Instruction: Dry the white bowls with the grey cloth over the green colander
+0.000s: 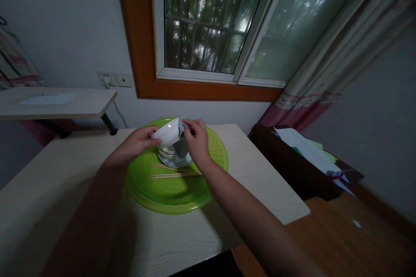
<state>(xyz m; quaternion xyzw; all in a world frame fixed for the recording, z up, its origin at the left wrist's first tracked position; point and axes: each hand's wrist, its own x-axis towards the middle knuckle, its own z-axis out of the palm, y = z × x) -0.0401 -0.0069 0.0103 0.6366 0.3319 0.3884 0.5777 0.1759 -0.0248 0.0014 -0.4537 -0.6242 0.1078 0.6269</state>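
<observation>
The left hand (146, 137) grips a white bowl (166, 133), thumb on the near side and fingers around the far side, and holds it in the air above a round green tray (169, 205). The bowl is tilted well over onto its side, its base toward the left hand and its rim toward the right. Its outside is smooth, rounded and slightly glossy, brighter along the top and greyer underneath; its inside is hidden from this angle. The right hand (197, 138) has its fingers bent and closed on a grey cloth (181, 149), which is bunched against the bowl's rim and hangs down below it. Under the bowl, more white dishes (167, 154) sit stacked on a pale plate (173, 162), partly covered by the cloth. Nearer the person, thin wooden chopsticks (173, 175) lie in 2 rows across the tray, their right ends close together. The tray rests on a light wooden table (260, 181), below a window (211, 21) with an orange-brown frame.
</observation>
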